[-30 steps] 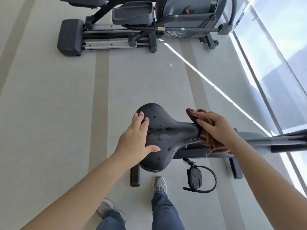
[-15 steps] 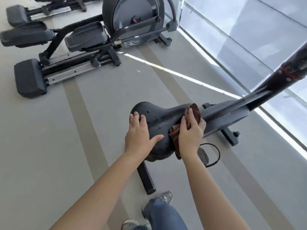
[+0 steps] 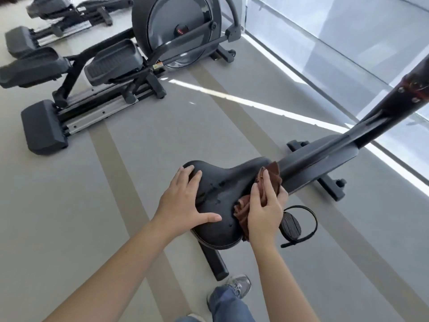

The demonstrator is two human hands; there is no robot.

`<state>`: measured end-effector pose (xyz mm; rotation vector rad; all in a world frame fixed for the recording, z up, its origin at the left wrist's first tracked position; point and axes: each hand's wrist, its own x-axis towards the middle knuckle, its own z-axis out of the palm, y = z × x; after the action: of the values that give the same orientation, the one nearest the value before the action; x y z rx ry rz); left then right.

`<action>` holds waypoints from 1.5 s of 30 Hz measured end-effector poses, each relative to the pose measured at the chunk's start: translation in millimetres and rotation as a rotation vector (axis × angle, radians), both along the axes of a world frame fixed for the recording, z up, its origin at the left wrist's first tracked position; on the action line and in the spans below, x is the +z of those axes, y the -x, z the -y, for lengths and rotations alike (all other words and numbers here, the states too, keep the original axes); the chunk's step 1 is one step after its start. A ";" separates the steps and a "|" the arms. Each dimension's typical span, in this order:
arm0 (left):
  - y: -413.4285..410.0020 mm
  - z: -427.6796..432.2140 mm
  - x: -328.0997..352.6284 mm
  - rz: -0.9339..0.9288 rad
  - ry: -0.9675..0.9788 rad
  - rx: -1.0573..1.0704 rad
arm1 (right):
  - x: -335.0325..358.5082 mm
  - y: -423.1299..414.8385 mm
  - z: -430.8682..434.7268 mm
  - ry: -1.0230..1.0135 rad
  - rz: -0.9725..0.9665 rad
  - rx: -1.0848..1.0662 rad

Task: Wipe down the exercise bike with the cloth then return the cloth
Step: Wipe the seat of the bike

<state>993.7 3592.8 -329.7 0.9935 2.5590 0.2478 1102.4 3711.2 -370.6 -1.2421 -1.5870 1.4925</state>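
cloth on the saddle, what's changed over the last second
The right hand has drawn the brown cloth from the saddle's narrow nose back along its right side toward the wide end, keeping its grip throughout. The left hand stays flat on the wide end, and droplets remain mid-saddle. The camera view also swung.

The saddle point(image 3: 222, 194) looks like smooth, glossy black leather; the cloth point(image 3: 270, 182) soft brown fabric; the bike frame point(image 3: 325, 159) matt dark metal; the floor point(image 3: 139, 140) matt grey.

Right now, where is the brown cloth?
In the head view, the brown cloth lies under the right hand on the saddle's narrow end, right of the left hand.
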 end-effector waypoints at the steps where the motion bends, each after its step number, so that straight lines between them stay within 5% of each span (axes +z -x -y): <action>1: 0.6 -1.1 -0.7 -0.008 0.008 -0.029 | 0.1 -2.8 3.3 -0.024 0.007 0.000; 9: -3.2 -10.5 9.6 -0.050 0.179 -0.051 | 15.7 37.8 -55.9 -0.028 0.044 0.008; 17: -1.4 -13.6 4.1 -0.190 0.247 -0.161 | 6.1 -23.2 12.7 -0.093 0.053 0.223; 20: 0.6 -12.2 1.5 -0.185 0.205 -0.184 | 7.9 -31.7 28.0 -0.100 0.098 0.236; 27: 20.1 9.4 -1.1 -0.024 -0.038 -0.309 | 15.8 27.6 -22.3 -0.081 0.156 -0.095; 32: 48.6 20.9 -4.3 0.047 -0.237 -0.470 | 18.9 9.9 4.5 -0.068 0.185 -0.026; 35: 59.0 20.5 -8.6 0.044 -0.275 -0.542 | 25.3 -15.0 51.0 -0.099 0.255 0.018; 39: 61.7 17.5 -9.9 0.075 -0.265 -0.580 | 22.2 -14.6 98.0 -0.221 0.381 -0.181; 45: 61.0 13.3 -12.3 0.034 -0.239 -0.588 | 30.2 8.7 37.0 -0.164 0.430 -0.077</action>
<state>932.7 3579.4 -342.0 1.7528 2.1176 0.3999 1093.8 3674.2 -340.5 -1.5806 -1.8637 1.0680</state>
